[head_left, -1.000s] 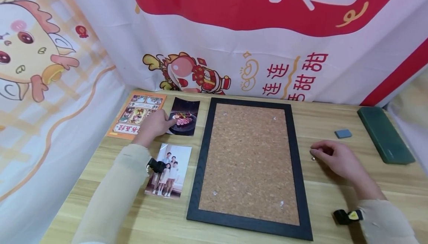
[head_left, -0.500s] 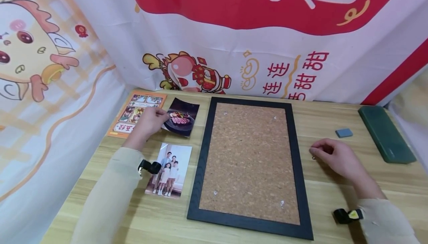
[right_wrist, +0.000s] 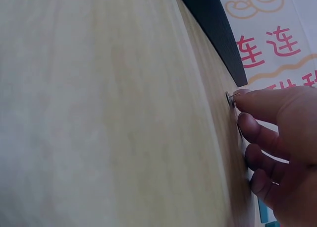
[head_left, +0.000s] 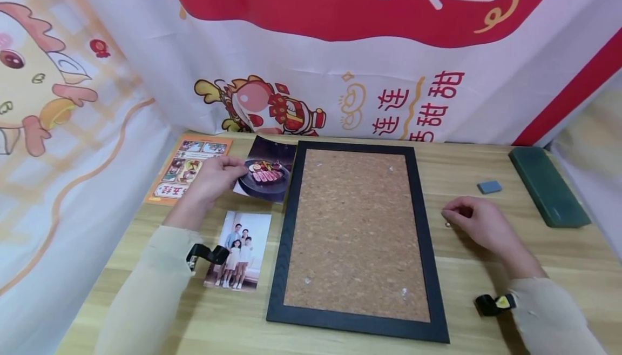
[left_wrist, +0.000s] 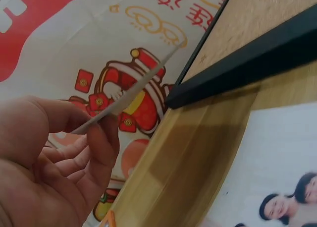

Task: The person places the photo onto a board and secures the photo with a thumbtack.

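Observation:
My left hand (head_left: 216, 178) pinches the near left edge of a food photo (head_left: 264, 174) showing sliced meat on a dark plate. The photo (left_wrist: 131, 93) is seen almost edge-on in the left wrist view, raised above the table. In the head view its right side meets the black frame (head_left: 428, 268) of a corkboard (head_left: 359, 230). Beyond the board's right side, my right hand (head_left: 478, 220) is low over the table. Its thumb and finger hold a small metal thumbtack (right_wrist: 229, 99) with a round head. A family photo (head_left: 240, 252) lies nearer me, below my left hand.
An orange printed card (head_left: 160, 193) lies at the far left, partly behind my left hand. To the right are a blue eraser-like block (head_left: 489, 187) and a long green case (head_left: 549, 187). Several shiny pins (head_left: 404, 292) are in the cork near its corners. A printed cloth (head_left: 320, 85) hangs behind the table.
My left hand has gone from touching the food photo to pinching its edge, lifting it and shifting it right toward the frame. The right hand keeps its place beside the board. The head view has turned slightly.

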Tool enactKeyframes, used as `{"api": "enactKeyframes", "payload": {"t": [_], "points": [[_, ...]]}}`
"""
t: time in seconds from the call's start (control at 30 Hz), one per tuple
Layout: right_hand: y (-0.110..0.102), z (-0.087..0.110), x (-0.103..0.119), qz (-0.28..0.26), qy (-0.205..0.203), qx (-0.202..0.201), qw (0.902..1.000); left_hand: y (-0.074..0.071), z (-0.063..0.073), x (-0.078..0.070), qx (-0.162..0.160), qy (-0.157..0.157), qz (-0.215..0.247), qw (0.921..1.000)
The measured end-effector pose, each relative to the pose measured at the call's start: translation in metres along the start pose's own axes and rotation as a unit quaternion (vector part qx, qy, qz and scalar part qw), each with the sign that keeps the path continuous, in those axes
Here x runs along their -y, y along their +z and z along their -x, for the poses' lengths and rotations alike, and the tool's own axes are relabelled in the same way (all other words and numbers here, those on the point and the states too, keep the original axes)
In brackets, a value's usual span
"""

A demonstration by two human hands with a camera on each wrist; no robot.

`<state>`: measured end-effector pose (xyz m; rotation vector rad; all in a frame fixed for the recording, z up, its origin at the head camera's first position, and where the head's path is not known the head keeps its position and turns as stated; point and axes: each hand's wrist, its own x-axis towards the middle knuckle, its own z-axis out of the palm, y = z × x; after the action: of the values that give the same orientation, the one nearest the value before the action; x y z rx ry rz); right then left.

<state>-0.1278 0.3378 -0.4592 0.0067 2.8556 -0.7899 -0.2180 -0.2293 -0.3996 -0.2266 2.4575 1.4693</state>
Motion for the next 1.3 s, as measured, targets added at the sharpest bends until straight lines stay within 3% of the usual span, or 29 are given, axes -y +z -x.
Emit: {"api": "enactKeyframes", "payload": {"t": [0.2,0.47,0.9,1.3], "points": [[-0.002,0.000,0.001,0.001,0.007,-0.014,0.9999,0.020,0.002,-0.006,0.032,-0.003,-0.002,0.9995],[-0.002,0.000,0.012,-0.029,-0.002,-0.046,0.9985,0.051,0.006,-0.010,0.059,-0.014,0.096,0.9935],[-0.004,0.006,0.026,-0.088,-0.041,-0.086,0.9916,0.108,0.002,-0.032,0.100,-0.015,0.188,0.9769],[-0.002,0.006,0.034,-0.149,-0.035,-0.061,0.9864,0.139,-0.006,-0.045,0.139,-0.007,0.164,0.9765]]}}
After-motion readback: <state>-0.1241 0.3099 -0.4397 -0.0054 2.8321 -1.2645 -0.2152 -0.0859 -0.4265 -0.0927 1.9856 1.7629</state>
